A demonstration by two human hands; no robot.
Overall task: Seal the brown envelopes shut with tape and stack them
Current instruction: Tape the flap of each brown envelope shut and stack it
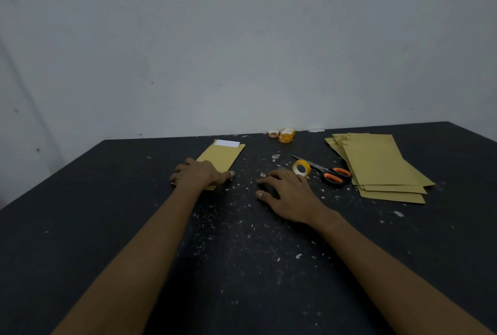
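A brown envelope point(224, 156) lies on the black table point(107, 200) left of centre, with white paper sticking out of its far end. My left hand point(200, 174) rests flat on the envelope's near end, pressing it down. My right hand point(286, 192) lies palm down on the bare table, fingers spread, holding nothing. A yellow tape roll point(301, 168) stands just beyond my right fingers. Orange-handled scissors point(329, 173) lie beside the roll. A fanned pile of brown envelopes point(379, 165) sits at the right.
Several small tape rolls point(283, 135) sit at the table's far edge against the grey wall. White scraps and specks are scattered over the middle of the table. The table's left edge runs diagonally toward me.
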